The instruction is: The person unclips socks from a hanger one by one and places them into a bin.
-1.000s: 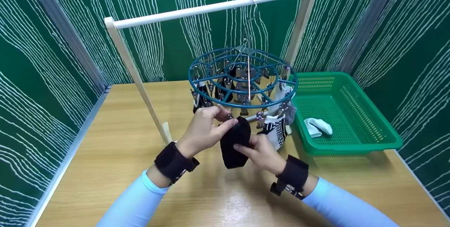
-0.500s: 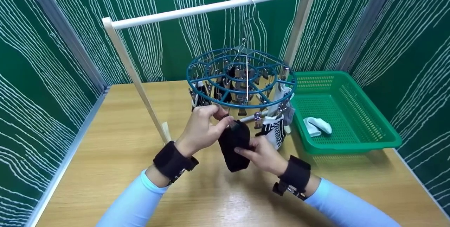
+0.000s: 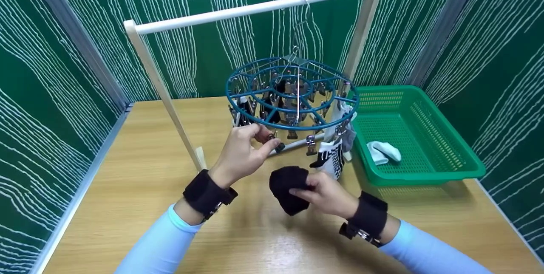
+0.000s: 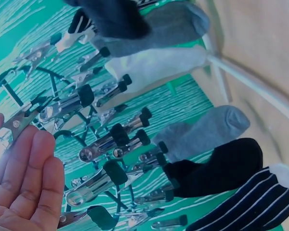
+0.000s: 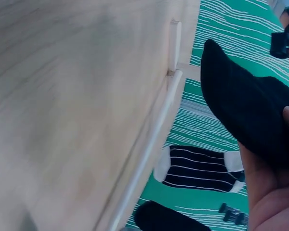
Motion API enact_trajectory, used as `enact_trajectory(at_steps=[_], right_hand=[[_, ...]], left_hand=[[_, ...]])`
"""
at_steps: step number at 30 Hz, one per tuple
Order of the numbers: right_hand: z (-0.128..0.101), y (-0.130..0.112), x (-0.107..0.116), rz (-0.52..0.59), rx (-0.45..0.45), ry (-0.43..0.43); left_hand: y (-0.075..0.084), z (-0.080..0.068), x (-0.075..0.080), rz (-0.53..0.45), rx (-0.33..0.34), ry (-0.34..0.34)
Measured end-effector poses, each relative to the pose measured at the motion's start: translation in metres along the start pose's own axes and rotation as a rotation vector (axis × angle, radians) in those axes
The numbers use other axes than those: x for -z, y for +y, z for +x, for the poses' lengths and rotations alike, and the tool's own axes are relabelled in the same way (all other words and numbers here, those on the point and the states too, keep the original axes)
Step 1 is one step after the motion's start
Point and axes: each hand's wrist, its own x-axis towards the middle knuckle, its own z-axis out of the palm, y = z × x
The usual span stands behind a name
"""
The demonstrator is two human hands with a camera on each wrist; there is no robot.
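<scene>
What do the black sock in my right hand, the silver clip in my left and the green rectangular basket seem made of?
Black sock: matte fabric, perhaps cotton knit, since it folds softly. Silver clip: probably polished metal, given its bright reflections. Green rectangular basket: likely moulded plastic, slightly glossy, with evenly perforated walls.

Black sock [image 3: 285,185], held below metal clip [image 4: 18,123]

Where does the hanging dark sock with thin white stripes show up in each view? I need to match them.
Head: the striped sock is left of centre, below the left side of the round hanger and just above the left hand, partly hidden.
Left wrist: the striped sock is at bottom right.
Right wrist: the striped sock is right of centre, low.
Shared landmark: the hanging black sock next to it.
</scene>
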Motion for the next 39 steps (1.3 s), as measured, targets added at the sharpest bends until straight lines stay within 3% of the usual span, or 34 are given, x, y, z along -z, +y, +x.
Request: enact_trajectory(at_steps=[11,17,23,33,39], right_hand=[[-0.003,-0.019,0.029,-0.101,0.26,0.026],[-0.003,-0.035,0.05,-0.056,0.35,0.069],[-0.008,-0.048,0.075,-0.01,0.287,0.13],[-0.015,-0.055,0.118,-0.127,0.286,0.308],[-0.019,-0.058,0.141,-0.202,0.213,0.394]], left_hand=[[-0.001,0.002,0.002,-0.049,0.018,-0.015],[0.0,0.001,0.002,-0.053,0.039,-0.003],[-0.001,-0.001,0.001,-0.064,0.041,0.01],[-0.001,-0.003,0.0,-0.064,0.051,0.016],[0.001,-0.002,0.0,-0.065,0.045,0.01]])
